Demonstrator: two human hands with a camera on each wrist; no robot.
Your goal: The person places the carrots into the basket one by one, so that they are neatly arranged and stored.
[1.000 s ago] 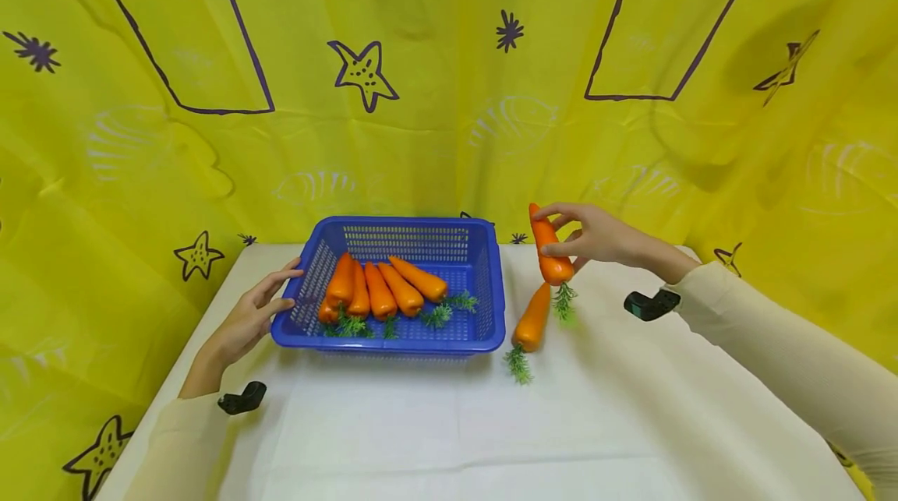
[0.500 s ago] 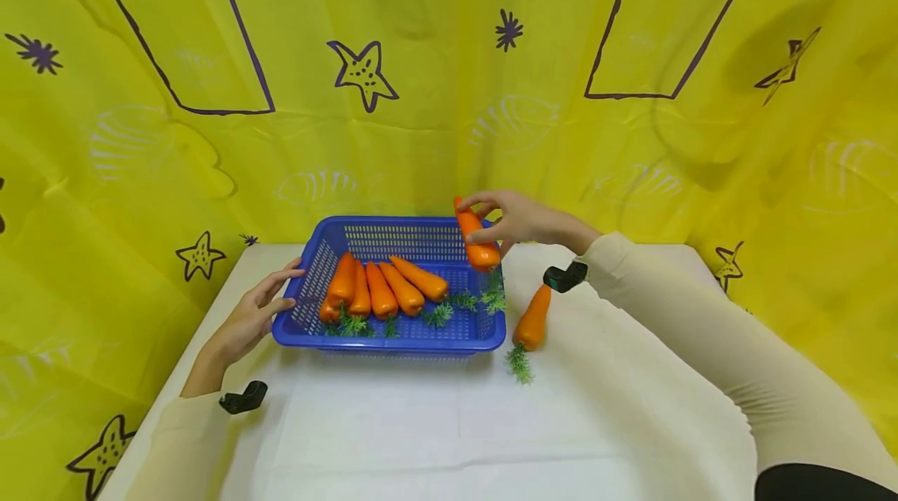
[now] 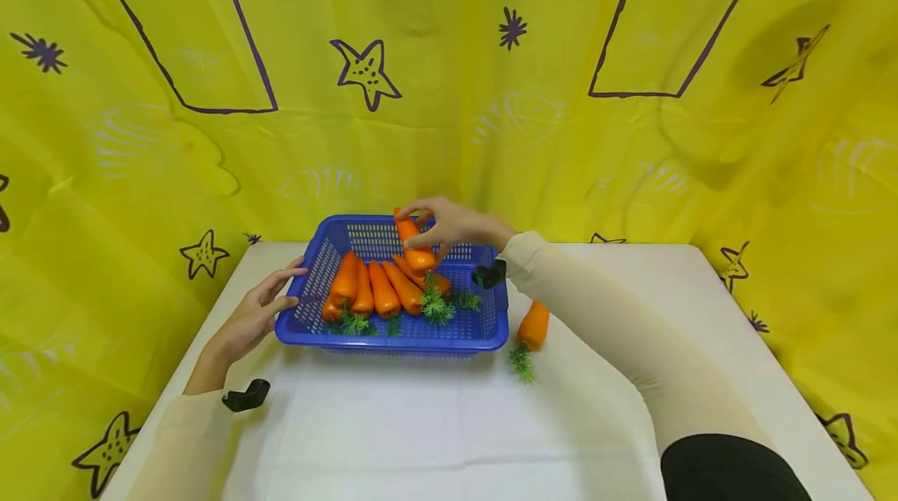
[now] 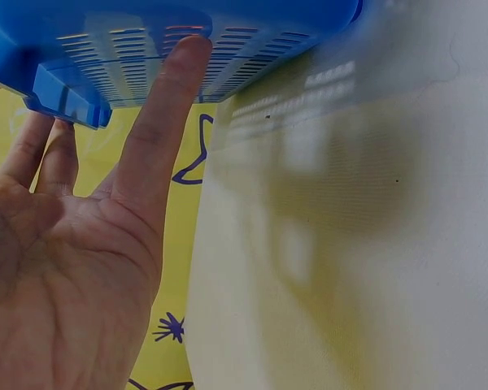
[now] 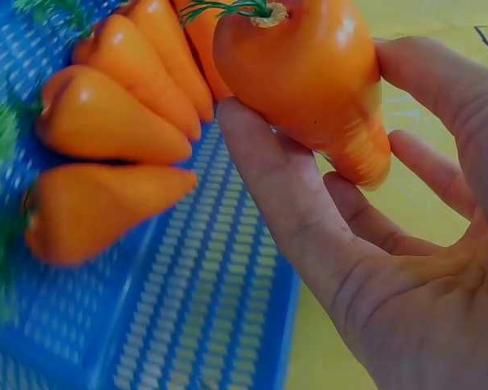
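Observation:
My right hand [image 3: 452, 222] pinches an orange carrot [image 3: 408, 234] between thumb and fingers, above the blue plastic basket [image 3: 400, 343]. The carrot's tip points to the back and its green leafy top hangs toward the front, overlapping the carrots below in the head view. Several more carrots [image 3: 385, 291] lie side by side in the left and middle of the basket. With fingers extended, my left hand [image 3: 247, 322] touches the basket's left side; in the left wrist view its thumb [image 4: 167, 106] is against the slotted wall.
One more carrot [image 3: 534, 327] lies on the white tablecloth [image 3: 379, 423] just right of the basket, partly hidden by the right sleeve. A yellow curtain [image 3: 435, 150] with drawn stars hangs behind the table and along both sides.
My right hand has carried the carrot leftward from the table's right side, across the basket's right rim, to above the basket's middle. The left hand has stayed at the basket's side.

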